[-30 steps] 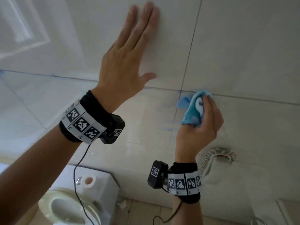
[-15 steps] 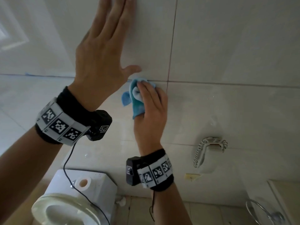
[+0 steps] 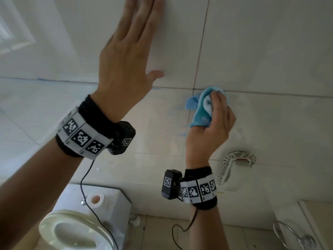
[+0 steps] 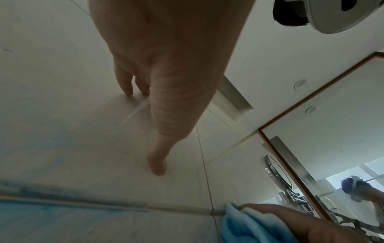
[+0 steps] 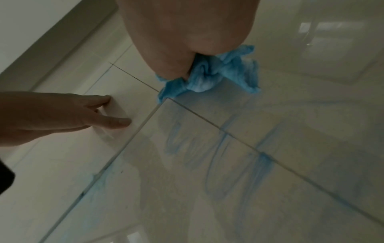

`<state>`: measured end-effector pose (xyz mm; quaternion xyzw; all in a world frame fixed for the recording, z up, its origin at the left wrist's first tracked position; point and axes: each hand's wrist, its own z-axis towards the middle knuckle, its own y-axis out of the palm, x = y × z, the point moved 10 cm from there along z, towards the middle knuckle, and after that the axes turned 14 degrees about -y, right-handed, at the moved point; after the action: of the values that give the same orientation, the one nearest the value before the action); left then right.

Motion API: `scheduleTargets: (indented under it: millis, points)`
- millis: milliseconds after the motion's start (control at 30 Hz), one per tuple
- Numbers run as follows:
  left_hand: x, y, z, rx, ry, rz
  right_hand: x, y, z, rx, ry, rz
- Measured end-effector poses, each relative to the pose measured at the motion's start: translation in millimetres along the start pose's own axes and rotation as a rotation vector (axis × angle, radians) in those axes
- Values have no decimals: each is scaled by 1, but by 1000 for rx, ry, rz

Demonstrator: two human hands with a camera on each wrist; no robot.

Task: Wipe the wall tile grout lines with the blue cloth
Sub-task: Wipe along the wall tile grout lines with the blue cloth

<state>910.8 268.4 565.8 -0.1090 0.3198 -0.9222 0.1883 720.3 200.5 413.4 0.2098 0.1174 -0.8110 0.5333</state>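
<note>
My right hand (image 3: 214,114) grips a bunched blue cloth (image 3: 201,107) and presses its top against the horizontal grout line (image 3: 270,93), just right of where it crosses the vertical grout line (image 3: 201,44). In the right wrist view the cloth (image 5: 209,74) sticks out under my palm onto the grout crossing. My left hand (image 3: 129,56) lies flat on the upper tile, fingers straight, thumb spread out; the left wrist view shows its fingers (image 4: 158,164) touching the tile and the cloth (image 4: 249,225) at the lower right. Blue smears (image 5: 239,164) streak the lower tiles.
A toilet (image 3: 77,230) with a paper roll (image 3: 95,200) on its tank stands below left. A wall phone (image 3: 236,165) with a coiled cord hangs below my right hand. A chrome ring (image 3: 292,235) sits at the lower right. A framed mirror (image 4: 332,131) borders the tiles.
My right hand has carried the cloth rightward along the horizontal grout line, from beside my left thumb past the vertical grout line. The left hand stays flat on the tile.
</note>
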Motion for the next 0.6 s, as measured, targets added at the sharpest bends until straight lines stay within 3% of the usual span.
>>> scheduleTargets:
  millis: [133, 267, 333, 467, 600]
  points:
    - [1, 0, -3, -2, -1, -9, 0, -2, 2, -66, -93, 79]
    - [2, 2, -6, -8, 3, -29, 51, -65, 11, 251, 4, -54]
    - [2, 5, -6, -8, -7, -29, 79, -80, 5, 337, 93, -40]
    - [3, 7, -5, -8, -26, -42, 79, -55, -12, 287, 124, 71]
    - [3, 8, -6, -4, -26, -39, 19, 6, -28, 107, -68, 147]
